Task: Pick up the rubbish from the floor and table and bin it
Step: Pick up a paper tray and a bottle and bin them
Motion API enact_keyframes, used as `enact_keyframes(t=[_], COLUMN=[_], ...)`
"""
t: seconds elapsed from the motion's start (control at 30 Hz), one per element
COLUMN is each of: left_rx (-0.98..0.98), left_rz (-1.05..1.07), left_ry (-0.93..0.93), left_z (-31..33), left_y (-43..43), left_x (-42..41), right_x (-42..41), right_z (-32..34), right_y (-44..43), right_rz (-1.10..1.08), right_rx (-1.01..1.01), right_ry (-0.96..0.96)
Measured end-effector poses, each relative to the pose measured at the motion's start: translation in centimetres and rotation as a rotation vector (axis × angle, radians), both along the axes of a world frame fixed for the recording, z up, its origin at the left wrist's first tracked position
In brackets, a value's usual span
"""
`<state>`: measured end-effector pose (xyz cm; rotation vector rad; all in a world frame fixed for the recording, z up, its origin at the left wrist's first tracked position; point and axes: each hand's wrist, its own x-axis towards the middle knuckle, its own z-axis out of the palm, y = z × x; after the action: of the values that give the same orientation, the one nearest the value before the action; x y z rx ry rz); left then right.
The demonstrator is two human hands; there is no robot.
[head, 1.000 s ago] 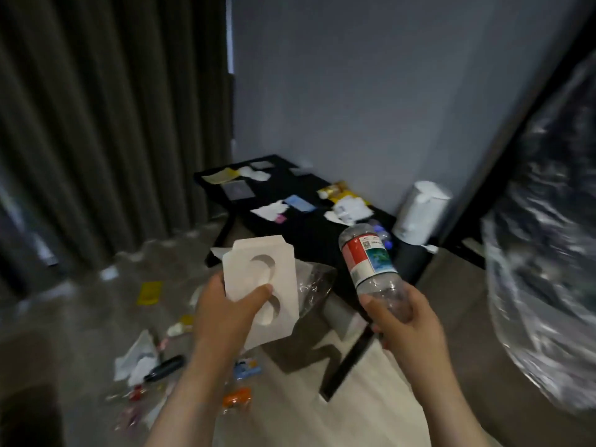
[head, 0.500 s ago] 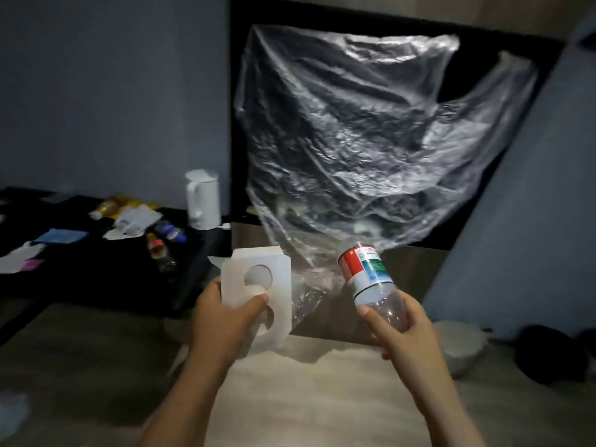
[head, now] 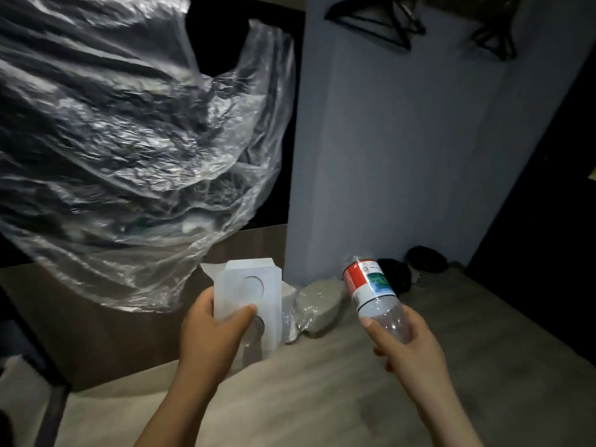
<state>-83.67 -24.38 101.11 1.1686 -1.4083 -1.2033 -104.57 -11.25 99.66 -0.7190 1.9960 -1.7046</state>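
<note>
Left hand (head: pixel 214 330) is clamped around a flat white cardboard insert with round cut-outs (head: pixel 250 296), thumb pressed on its front, with some crinkly clear wrap (head: pixel 298 314) bunched behind it. Right hand (head: pixel 404 345) grips a clear plastic bottle with a red and white label (head: pixel 371 290) by its lower end, tilted up-left. Both are held above the wood-look floor (head: pixel 322 398), near a huge clear plastic bag (head: pixel 129 140) hanging upper left.
</note>
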Motion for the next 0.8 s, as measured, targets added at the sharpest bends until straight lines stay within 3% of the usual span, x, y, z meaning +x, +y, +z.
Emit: enact_keyframes(t=[0.43, 0.8], left_rx=[0.047, 0.089], left_rz=[-0.399, -0.558], left_ry=[-0.048, -0.135], left_z=[-4.1, -6.2], left_y=[-12.5, -20.1], left_x=[-22.1, -37.9], right_x=[-16.2, -28.5], right_z=[-3.3, -6.1], right_y=[-5.0, -10.5], right_rz=[-0.344, -0.503], right_rx=[0.108, 0.155], right_ry=[-0.061, -0.146])
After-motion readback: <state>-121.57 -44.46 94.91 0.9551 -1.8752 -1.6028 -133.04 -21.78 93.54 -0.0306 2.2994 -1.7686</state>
